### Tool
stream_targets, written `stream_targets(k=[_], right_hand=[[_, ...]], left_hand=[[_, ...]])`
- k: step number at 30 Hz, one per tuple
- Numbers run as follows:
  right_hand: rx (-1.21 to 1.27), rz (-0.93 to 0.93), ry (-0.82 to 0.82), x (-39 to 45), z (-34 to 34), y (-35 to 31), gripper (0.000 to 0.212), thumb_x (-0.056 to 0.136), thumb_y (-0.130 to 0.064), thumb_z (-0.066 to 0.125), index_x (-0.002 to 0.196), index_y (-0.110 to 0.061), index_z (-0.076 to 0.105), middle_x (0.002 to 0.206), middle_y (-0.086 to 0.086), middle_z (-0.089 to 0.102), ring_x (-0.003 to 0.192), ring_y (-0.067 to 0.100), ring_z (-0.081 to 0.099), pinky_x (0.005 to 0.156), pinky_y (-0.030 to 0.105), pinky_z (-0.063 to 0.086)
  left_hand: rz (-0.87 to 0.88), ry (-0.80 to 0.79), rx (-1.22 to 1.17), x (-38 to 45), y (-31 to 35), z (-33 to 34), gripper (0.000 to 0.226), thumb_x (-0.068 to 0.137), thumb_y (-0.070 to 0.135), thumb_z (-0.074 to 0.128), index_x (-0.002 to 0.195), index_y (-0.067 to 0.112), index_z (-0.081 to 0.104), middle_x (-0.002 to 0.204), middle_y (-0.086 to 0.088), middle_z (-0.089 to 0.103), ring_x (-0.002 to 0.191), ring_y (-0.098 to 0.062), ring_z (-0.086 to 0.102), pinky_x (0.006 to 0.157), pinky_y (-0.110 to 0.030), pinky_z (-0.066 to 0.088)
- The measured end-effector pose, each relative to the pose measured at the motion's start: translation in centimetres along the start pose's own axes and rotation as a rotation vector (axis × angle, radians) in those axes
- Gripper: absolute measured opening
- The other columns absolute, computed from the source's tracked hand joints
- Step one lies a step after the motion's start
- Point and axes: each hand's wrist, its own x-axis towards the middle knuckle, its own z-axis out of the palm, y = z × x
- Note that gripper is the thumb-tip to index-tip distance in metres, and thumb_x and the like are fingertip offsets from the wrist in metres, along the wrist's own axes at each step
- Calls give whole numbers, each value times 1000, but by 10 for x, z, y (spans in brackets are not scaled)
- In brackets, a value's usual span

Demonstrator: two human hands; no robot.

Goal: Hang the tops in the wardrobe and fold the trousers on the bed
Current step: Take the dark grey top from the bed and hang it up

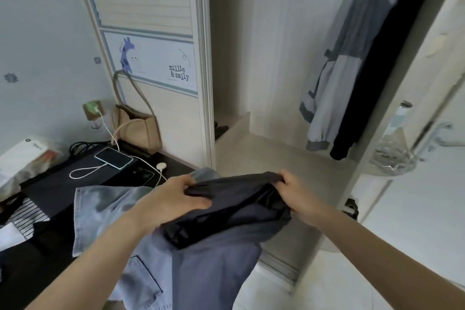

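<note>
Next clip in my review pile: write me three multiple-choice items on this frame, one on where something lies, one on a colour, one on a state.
1. Where does the phone lie?
A. on the dark table top beside the beige bag
B. on the wardrobe floor
C. in the person's left hand

2. What colour is the garment held between both hands?
A. white
B. red
C. dark grey

3. How do the left hand and right hand stand?
A. both flat and open
B. both grip the garment's edge
C. only the right holds it

Answers:
1 A, the phone rests on the dark table top with a white cable running to it, near the beige bag.
2 C, the cloth bunched between the hands is dark grey.
3 B, fingers of each hand curl round the fabric at either end.
</note>
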Motion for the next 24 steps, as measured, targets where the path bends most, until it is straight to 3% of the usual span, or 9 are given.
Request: stream_targets(k=[3, 6, 9, 11, 13, 15, 17, 19, 24], right_hand=[[-47, -68, 64, 7, -28, -11, 13, 97, -7, 41, 96, -9, 53, 91, 14, 60, 82, 25, 55, 67, 32, 40], [-191, -186, 82, 11, -50, -24, 8, 94, -5, 45, 98, -9, 51, 93, 14, 62, 84, 25, 58, 70, 33, 40], [-357, -276, 122, 18, -70, -28, 8, 90, -6, 50, 93, -14, 50, 88, 8, 62, 82, 21, 58, 75, 35, 45], [-439, -302, 137, 24, -79, -29, 10, 89, -9, 49, 91, -18, 48, 81, 4, 61, 76, 20, 59, 73, 41, 49], [-518, -286, 161, 35, -88, -31, 7, 91, -14, 46, 92, -21, 45, 78, 2, 59, 72, 21, 58, 70, 43, 50], [-565, -276, 191, 51, -96, -34, 4, 93, -17, 44, 94, -20, 44, 78, 3, 59, 71, 22, 58, 67, 44, 51], [-583, -272, 238, 72, -106, -36, 2, 93, -15, 44, 94, -17, 44, 78, 5, 59, 69, 23, 58, 65, 45, 52], [-599, -242, 282, 93, -117, -38, 3, 94, -15, 42, 95, -16, 44, 78, 6, 59, 69, 24, 58, 63, 44, 52], [-615, -238, 313, 150, -143, -42, 6, 96, -16, 44, 97, -12, 49, 80, 8, 60, 69, 25, 59, 66, 45, 53]], left_hand=[[39, 26, 552, 22, -9, 18, 44, 70, 48, 77, 103, 22, 65, 96, 4, 69, 90, -14, 65, 80, -27, 51], [15, 178, 646, 51, -8, 32, 36, 91, 38, 60, 106, 6, 63, 102, -11, 69, 101, -30, 65, 75, -29, 45], [-31, 230, 335, 87, -9, 29, 23, 93, 25, 58, 93, 4, 68, 82, -11, 65, 90, -35, 66, 66, -30, 44], [-80, 203, -37, 100, -4, 26, 16, 93, 15, 62, 83, 4, 67, 76, -11, 65, 81, -35, 68, 65, -34, 55], [-194, 69, -501, 107, 9, 25, 5, 91, 2, 63, 89, 0, 66, 75, -13, 70, 74, -29, 68, 65, -39, 61], [-285, -140, -825, 113, 24, 19, 13, 85, -2, 65, 98, -3, 66, 82, -16, 74, 76, -28, 69, 64, -39, 60], [-312, -284, -923, 124, 41, 10, 31, 75, 4, 74, 105, -2, 68, 99, -18, 73, 81, -29, 71, 71, -39, 60], [-269, -356, -935, 134, 59, 0, 33, 75, 12, 80, 105, -1, 74, 110, -19, 71, 88, -30, 72, 80, -41, 58], [-97, -186, -825, 177, 119, -19, 40, 83, 26, 67, 112, -1, 71, 111, -21, 71, 101, -34, 69, 81, -39, 59]])
